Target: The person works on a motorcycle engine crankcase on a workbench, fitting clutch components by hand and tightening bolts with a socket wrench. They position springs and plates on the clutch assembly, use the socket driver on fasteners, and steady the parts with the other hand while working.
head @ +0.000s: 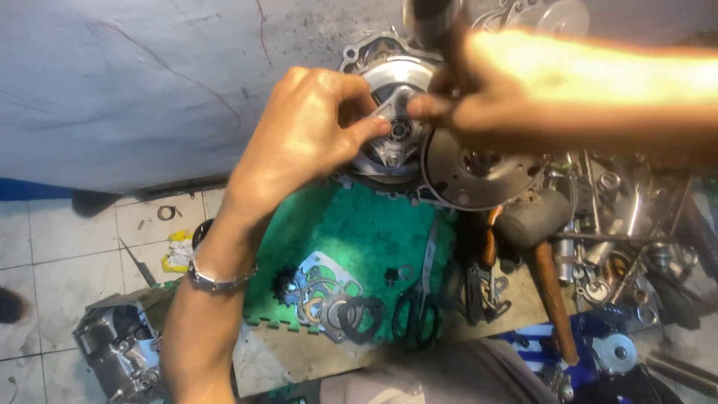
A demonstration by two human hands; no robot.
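At upper centre of the frame, the left hand [310,131] pinches a small part at the hub of a round metal engine cover [393,82], thumb and fingers closed on it. The right hand [479,105] presses fingertips to the same hub (its grip is blurred by glare). The tiny piece could slip and vanish among the loose tools at right. Below lie a green foam mat [351,232], gaskets [333,303], scissors [417,310] and a mallet [542,254]; white floor tiles [45,262] show at lower left.

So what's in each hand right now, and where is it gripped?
Both hands, left hand and right hand, pinch at the small centre hub of the round engine cover. Whether either actually holds a loose part cannot be told.
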